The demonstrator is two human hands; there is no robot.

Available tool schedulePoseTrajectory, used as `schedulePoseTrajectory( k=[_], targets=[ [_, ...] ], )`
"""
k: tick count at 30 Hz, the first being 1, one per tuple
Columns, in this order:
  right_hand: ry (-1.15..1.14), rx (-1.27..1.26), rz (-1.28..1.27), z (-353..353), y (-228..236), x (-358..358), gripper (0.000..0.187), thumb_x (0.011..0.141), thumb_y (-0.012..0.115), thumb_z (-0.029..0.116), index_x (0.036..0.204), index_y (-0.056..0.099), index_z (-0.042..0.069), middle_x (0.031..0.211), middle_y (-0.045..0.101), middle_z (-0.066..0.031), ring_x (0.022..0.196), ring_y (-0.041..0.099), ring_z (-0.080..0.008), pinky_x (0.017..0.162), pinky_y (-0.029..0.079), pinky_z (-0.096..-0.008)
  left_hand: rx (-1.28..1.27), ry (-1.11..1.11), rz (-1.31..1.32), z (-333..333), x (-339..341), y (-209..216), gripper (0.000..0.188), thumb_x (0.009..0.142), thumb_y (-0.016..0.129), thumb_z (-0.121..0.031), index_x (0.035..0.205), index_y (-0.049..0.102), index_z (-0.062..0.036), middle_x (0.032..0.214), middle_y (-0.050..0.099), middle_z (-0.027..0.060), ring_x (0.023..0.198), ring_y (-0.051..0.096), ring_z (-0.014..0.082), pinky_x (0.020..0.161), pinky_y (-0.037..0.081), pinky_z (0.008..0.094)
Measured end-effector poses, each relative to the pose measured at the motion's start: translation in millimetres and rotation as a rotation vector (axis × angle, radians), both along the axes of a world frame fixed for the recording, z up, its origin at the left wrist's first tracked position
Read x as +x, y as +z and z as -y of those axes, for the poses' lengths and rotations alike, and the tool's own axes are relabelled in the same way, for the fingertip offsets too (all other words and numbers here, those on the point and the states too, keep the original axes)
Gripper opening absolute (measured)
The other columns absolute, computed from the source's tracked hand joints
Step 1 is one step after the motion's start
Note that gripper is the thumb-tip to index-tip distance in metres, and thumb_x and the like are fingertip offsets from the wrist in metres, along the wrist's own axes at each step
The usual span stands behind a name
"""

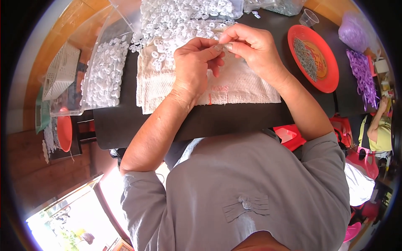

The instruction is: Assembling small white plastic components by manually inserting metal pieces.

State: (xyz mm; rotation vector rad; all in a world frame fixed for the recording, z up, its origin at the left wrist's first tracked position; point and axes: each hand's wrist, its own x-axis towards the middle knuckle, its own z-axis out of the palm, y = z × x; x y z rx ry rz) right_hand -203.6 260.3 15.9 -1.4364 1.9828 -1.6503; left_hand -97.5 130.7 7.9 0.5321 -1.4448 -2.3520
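White plastic pieces (176, 21) are lying heaped on the towel (234, 88); left hand (193, 67) and right hand (251, 46) are both pinching one small piece (220, 45) above the bench (209, 121).

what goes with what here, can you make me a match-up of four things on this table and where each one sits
Things:
1. small grey metal pieces
2. white towel
3. purple strips
4. clear plastic bin

Places:
A. far right of the table
B. under both hands
C. on the red plate
D. left edge of the table, holding white plastic rings

Pairs: 1-C, 2-B, 3-A, 4-D
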Motion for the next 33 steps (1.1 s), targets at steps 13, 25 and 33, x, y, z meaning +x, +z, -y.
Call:
schedulePoseTrajectory(
  k=[13,25,33],
  targets=[
    [0.000,-0.034,0.058,7.9,-7.4,-1.7,0.021,0.086,0.061,0.001,0.107,0.061,0.004,0.096,0.065,-0.0007,0.081,0.059,-0.0067,0.068,0.049,-0.0212,0.099,0.033,0.009,5.5,1.9,0.0,0.007,0.086,0.061,0.000,0.091,0.060,0.0046,0.074,0.063,0.0118,0.056,0.058,0.0175,0.045,0.043,0.0279],
    [0.035,0.136,0.008,2.2,-3.0,-9.8,0.009,0.091,0.058,0.012,0.093,0.062,0.004,0.076,0.056,0.0030,0.066,0.050,-0.0057,0.057,0.042,-0.0207,0.082,-0.009,0.022,7.0,0.8,-0.6,0.008,0.085,0.062,-0.001,0.090,0.061,0.0049,0.073,0.063,0.0122,0.055,0.059,0.0174,0.044,0.044,0.0273],
    [-0.040,0.095,-0.039,1.8,-4.5,-2.2,0.006,0.085,0.056,0.005,0.088,0.060,0.001,0.070,0.056,-0.0018,0.063,0.051,-0.0092,0.057,0.042,-0.0252,-0.051,-0.039,0.053,3.5,2.0,0.6,0.007,0.085,0.062,-0.001,0.086,0.061,0.0052,0.071,0.063,0.0111,0.053,0.057,0.0149,0.040,0.041,0.0254]
  ],
)
